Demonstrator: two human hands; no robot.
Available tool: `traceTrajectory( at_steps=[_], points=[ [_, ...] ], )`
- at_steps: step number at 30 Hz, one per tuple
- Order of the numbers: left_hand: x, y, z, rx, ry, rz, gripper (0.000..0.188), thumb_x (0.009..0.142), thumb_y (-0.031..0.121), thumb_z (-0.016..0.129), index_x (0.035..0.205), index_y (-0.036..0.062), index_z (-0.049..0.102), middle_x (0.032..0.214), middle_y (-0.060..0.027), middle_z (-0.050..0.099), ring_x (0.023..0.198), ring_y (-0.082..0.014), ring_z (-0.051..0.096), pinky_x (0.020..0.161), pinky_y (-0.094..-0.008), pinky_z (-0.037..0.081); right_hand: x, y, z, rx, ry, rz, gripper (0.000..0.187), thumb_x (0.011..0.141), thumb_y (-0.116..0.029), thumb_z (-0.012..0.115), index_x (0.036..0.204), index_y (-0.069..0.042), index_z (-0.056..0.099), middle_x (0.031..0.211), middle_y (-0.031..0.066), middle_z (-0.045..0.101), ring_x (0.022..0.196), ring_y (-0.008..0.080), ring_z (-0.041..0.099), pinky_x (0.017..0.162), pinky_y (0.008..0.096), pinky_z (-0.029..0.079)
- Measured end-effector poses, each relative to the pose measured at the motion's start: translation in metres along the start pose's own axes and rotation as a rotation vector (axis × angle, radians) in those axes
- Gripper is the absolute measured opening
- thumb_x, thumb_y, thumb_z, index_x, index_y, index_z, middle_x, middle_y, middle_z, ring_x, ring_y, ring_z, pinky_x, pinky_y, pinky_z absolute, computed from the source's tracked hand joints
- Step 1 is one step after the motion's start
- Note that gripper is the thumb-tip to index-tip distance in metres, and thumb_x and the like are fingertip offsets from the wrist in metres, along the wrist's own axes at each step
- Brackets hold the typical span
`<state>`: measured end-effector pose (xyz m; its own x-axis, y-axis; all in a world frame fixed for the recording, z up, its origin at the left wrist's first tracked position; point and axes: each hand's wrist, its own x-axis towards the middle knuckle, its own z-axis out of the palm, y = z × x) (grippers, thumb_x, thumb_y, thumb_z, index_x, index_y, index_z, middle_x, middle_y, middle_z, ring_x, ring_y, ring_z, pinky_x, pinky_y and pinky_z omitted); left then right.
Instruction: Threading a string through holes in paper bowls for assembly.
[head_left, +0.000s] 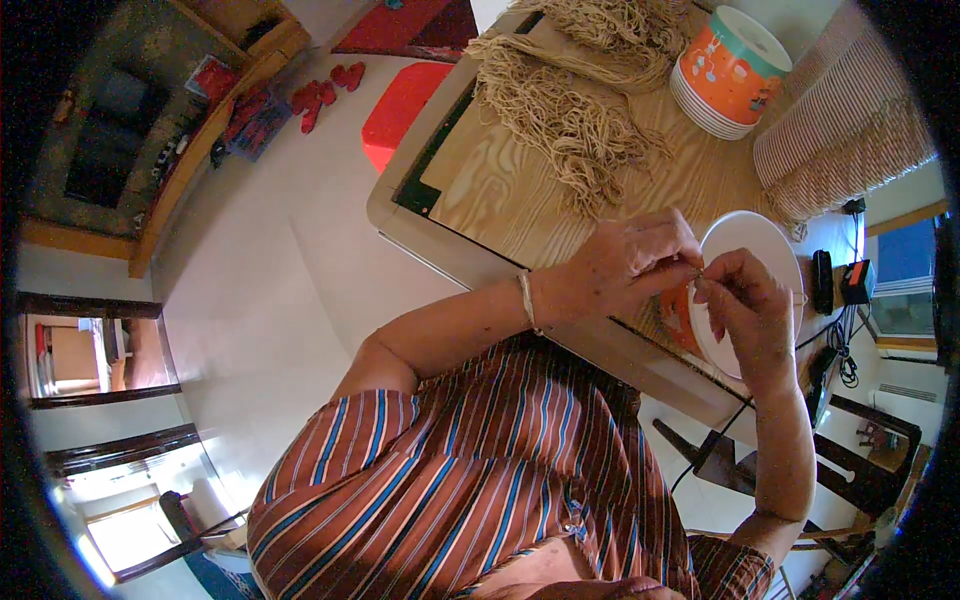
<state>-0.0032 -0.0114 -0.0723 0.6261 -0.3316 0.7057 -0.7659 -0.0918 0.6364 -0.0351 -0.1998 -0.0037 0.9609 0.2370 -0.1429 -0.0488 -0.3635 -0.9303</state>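
Head cam: L hand (635,262) & R hand (752,305) pinched tip-to-tip nr orange tub (677,322), held item, if any, unclear.

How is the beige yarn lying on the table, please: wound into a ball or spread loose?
Spread loose: the beige yarn lies across the wooden tabletop in heaps of strands, with some straying out at the edges.

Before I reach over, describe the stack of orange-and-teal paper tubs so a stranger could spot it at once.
Find the wood-grain tabletop right of centre. On its far side, between the tangled tan strands and the striped tan bundle, stands the stack of orange-and-teal paper tubs. Smooth, bright, rounded sides and layered white rims set it apart from both tan neighbours.
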Motion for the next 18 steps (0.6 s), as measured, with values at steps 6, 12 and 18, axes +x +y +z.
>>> traceTrajectory(
  at_steps=[6,12,18],
  points=[
    [-0.0026,-0.0011,0.0032,-0.071,0.026,-0.052,0.011,0.081,0.009,0.067,0.091,0.0059,0.061,0.086,-0.0080,0.057,0.082,-0.0259,0.061,0.069,-0.0351,0.049,0.0015,-0.0008,0.0026,0.124,-0.011,0.053,0.005,0.087,-0.006,0.063,0.085,-0.003,0.060,0.070,0.0009,0.061,0.051,0.0047,0.049,0.044,0.0201,0.037],
    [-0.0070,-0.0035,0.0026,-0.105,-0.020,-0.110,0.012,0.087,0.014,0.065,0.094,0.0058,0.060,0.090,-0.0078,0.059,0.087,-0.0246,0.059,0.077,-0.0345,0.047,0.0024,-0.0021,0.0001,0.154,-0.026,0.126,0.005,0.087,-0.006,0.064,0.088,-0.003,0.060,0.071,0.0011,0.060,0.051,0.0045,0.049,0.043,0.0190,0.037],
    [-0.0048,-0.0036,0.0062,-0.179,0.081,-0.076,0.011,0.081,0.007,0.067,0.090,0.0058,0.061,0.085,-0.0071,0.055,0.080,-0.0240,0.058,0.068,-0.0324,0.047,0.0023,-0.0071,0.0007,0.220,-0.073,0.196,0.006,0.088,-0.008,0.063,0.090,-0.002,0.061,0.071,0.0011,0.059,0.051,0.0046,0.048,0.043,0.0190,0.037]
  ],
)
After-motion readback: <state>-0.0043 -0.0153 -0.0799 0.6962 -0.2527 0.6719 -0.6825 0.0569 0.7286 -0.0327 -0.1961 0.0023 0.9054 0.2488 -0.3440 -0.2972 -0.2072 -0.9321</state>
